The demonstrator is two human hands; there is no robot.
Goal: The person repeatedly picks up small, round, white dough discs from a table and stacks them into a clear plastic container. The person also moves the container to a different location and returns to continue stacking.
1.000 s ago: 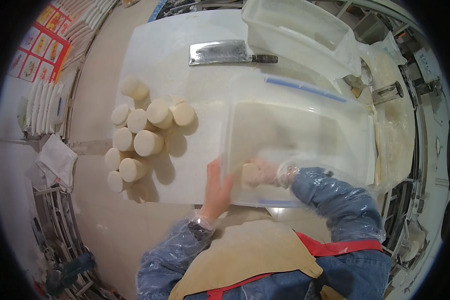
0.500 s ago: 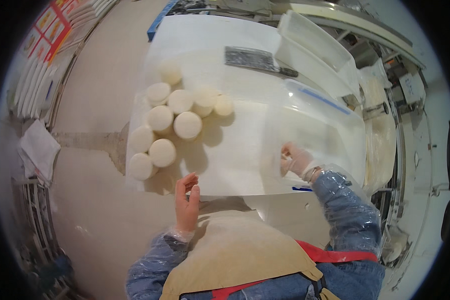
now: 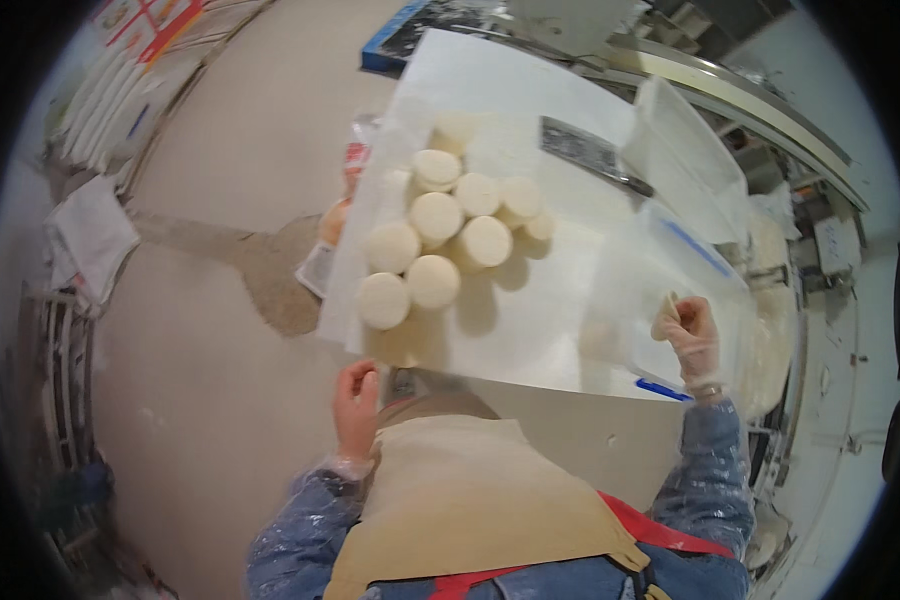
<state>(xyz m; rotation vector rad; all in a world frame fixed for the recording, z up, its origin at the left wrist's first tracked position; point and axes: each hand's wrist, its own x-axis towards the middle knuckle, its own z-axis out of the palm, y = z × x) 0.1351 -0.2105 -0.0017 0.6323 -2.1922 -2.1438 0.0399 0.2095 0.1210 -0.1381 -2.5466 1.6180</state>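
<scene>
My right hand [image 3: 695, 338], in a thin clear glove, pinches a small pale dough wrapper [image 3: 664, 316] over a translucent plastic tub [image 3: 630, 290]. At the table's near left edge, my left hand [image 3: 354, 408] has its fingers curled in and the thumb against them; nothing shows in it. Just beyond it, stacks of round, pale dough wrappers [image 3: 433, 282] stand in a cluster on the white tabletop [image 3: 530, 335]. The front stack [image 3: 384, 301] is nearest my left hand. Inside the tub, details are blurred.
A cleaver [image 3: 580, 145] with a dark handle lies flat beyond the stacks. Farther right, a white plastic bin [image 3: 685, 150] sits tilted by the tub. A blue-edged dark item [image 3: 395, 45] is behind the table. Folded white cloth [image 3: 92, 235] hangs at far left.
The right hand has risen off the tub with a dough wrapper in its fingers. My left hand has drawn back toward the table edge and curled. The view has shifted, so the table appears farther right.
</scene>
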